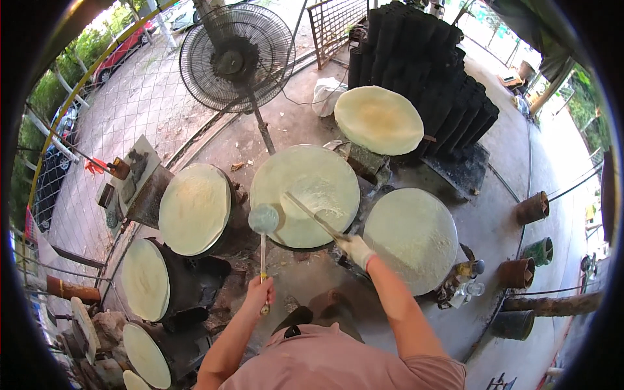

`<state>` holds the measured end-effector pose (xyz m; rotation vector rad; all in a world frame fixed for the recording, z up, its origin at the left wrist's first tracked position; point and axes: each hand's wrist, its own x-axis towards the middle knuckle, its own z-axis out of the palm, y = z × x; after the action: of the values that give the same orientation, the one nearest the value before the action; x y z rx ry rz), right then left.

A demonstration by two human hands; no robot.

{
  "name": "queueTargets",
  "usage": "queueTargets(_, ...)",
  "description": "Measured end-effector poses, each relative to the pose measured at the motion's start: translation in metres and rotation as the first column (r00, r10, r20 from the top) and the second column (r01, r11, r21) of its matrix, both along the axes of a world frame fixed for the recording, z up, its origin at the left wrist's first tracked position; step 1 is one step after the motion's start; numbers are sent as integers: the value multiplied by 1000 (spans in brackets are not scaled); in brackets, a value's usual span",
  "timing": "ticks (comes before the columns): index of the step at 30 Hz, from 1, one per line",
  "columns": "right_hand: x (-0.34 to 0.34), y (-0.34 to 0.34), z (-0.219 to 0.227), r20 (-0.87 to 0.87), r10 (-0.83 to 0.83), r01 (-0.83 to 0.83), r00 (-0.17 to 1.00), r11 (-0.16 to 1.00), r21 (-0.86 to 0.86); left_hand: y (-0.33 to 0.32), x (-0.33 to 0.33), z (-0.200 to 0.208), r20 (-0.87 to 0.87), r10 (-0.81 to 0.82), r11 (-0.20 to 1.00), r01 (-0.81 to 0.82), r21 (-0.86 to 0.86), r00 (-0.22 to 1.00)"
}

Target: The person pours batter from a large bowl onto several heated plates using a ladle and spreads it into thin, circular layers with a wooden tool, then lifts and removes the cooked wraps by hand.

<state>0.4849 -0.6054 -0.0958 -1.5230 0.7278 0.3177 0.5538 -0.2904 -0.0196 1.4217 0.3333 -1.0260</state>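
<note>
My left hand (259,296) is closed round the handle of a long ladle (263,220). Its round, pale, coated bowl hangs over the left edge of a large round griddle (276,170) in the middle. My right hand (356,251), in a whitish glove, grips a long flat wooden stick (312,213). The stick reaches up and left across the griddle, its far end over the pale batter (322,190). That batter looks thicker and uneven right of the stick. Close to my right hand is another griddle with a pale round sheet (411,237), rough in its lower part.
More round pale sheets lie on griddles at the left (195,208), lower left (145,279) and far side (379,120). A standing fan (237,58) and stacked black briquettes (416,65) stand beyond. Bottles (465,292) sit beside the right griddle; rusty cans (533,208) line the right.
</note>
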Motion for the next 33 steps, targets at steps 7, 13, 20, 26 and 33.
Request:
queueTargets(7,-40,127,-76,-29,-582,562,813,771,298,-75,-13,-26,296,-98,965,18,262,950)
queueTargets(13,-40,88,-17,-25,-515,500,857,818,285,-29,23,31,-172,74,936,-128,-328,982)
queueTargets(20,-24,89,-30,143,0,44,990,951,-307,8,-3,54,-209,132,890,-208,-405,969)
queueTargets(26,-21,123,-32,68,-161,147,985,972,182,72,-25,61,-476,263,743,-490,-455,840)
queueTargets(33,87,234,-35,41,117,-120,992,990,79,202,-34,67,-472,540,491,-717,-495,696)
